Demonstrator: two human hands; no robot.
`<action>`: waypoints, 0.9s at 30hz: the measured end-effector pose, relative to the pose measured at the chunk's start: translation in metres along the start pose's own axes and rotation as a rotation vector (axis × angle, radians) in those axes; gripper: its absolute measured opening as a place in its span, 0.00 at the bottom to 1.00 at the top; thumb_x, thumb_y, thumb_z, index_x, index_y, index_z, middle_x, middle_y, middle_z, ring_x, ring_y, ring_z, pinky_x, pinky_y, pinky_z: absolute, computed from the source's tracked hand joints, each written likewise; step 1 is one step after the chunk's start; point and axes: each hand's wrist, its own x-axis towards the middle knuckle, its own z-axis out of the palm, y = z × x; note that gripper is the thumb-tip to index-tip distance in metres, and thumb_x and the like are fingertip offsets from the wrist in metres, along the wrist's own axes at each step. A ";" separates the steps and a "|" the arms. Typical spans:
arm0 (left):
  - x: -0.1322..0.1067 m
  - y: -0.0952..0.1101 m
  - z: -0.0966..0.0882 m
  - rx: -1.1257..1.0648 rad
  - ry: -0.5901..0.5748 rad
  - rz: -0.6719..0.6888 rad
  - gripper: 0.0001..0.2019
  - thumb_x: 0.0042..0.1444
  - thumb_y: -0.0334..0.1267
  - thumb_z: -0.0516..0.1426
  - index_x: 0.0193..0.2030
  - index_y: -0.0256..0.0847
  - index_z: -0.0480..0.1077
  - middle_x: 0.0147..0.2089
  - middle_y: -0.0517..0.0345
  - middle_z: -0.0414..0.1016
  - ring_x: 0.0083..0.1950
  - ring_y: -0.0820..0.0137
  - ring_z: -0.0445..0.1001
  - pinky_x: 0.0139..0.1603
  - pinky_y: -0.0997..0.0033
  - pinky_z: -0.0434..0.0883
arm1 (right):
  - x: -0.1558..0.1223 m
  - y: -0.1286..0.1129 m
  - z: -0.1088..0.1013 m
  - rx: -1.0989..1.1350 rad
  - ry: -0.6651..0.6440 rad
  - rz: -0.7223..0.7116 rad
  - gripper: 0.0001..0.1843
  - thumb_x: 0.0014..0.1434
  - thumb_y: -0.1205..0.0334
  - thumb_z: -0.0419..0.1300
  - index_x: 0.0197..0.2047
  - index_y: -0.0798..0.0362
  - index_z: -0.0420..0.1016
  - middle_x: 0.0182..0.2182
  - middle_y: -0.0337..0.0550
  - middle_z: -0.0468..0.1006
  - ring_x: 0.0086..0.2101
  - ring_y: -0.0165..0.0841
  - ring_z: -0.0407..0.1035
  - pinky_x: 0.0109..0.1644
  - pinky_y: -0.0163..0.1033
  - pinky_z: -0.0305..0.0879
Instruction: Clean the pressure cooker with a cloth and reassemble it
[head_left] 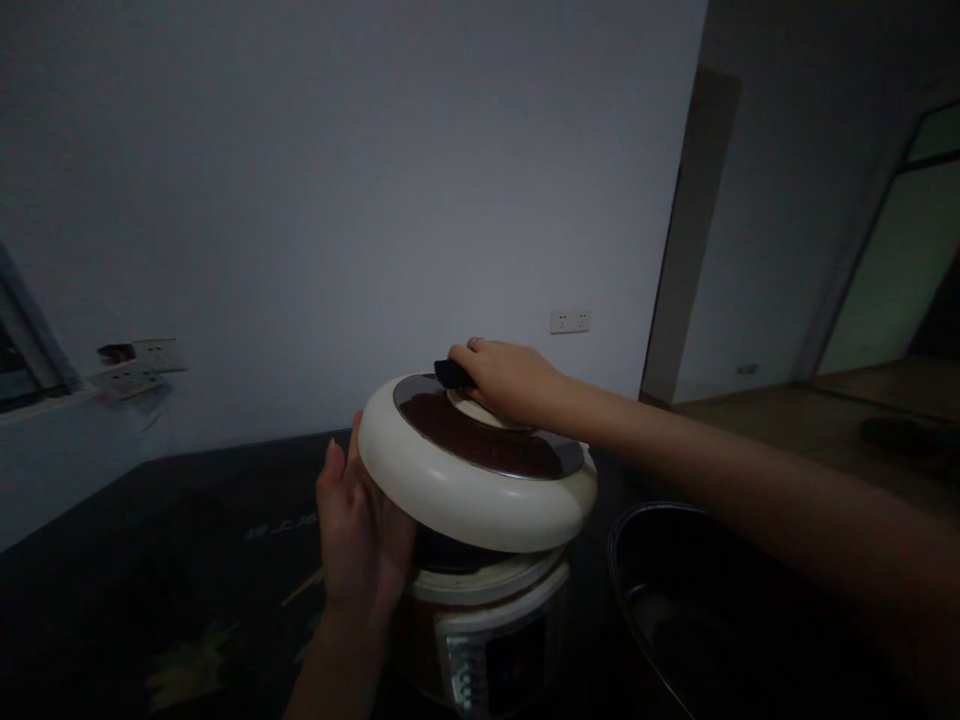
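A cream lid (465, 510) with a dark brown top is tilted over an electric pressure cooker (495, 630), its left side raised and its right side low near the rim. My right hand (514, 380) is closed around the black handle on top of the lid. My left hand (365, 530) supports the lid's left edge, palm against it, with the thumb up and some fingers hidden behind the rim. A dark gap shows between the lid and the cooker's body. The cooker's front panel has buttons and a dark display.
A dark inner pot (652, 600) stands at the right, below my right forearm. The dark table (247, 470) meets a pale wall, which carries a socket (570, 321). More sockets (150, 360) and a window edge (30, 340) are at the left. A doorway opens at the right.
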 end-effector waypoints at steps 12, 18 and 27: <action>0.001 0.006 0.000 0.031 -0.017 -0.003 0.23 0.63 0.50 0.50 0.60 0.43 0.70 0.50 0.54 0.81 0.59 0.62 0.74 0.59 0.67 0.71 | 0.013 0.009 -0.004 0.119 -0.013 0.048 0.18 0.69 0.55 0.50 0.53 0.55 0.73 0.48 0.56 0.79 0.44 0.43 0.75 0.41 0.41 0.65; -0.001 0.008 0.007 0.057 0.064 0.002 0.21 0.65 0.46 0.51 0.58 0.41 0.71 0.45 0.54 0.82 0.51 0.65 0.78 0.54 0.72 0.73 | -0.005 0.019 0.003 0.293 0.093 0.074 0.20 0.70 0.50 0.50 0.55 0.55 0.70 0.50 0.55 0.78 0.46 0.41 0.73 0.45 0.41 0.65; 0.001 0.006 0.042 0.298 0.022 0.086 0.15 0.65 0.42 0.51 0.49 0.41 0.76 0.40 0.60 0.83 0.58 0.64 0.74 0.57 0.71 0.73 | -0.034 0.044 0.027 0.590 0.287 0.118 0.21 0.69 0.54 0.53 0.58 0.58 0.67 0.54 0.57 0.75 0.53 0.39 0.69 0.55 0.42 0.64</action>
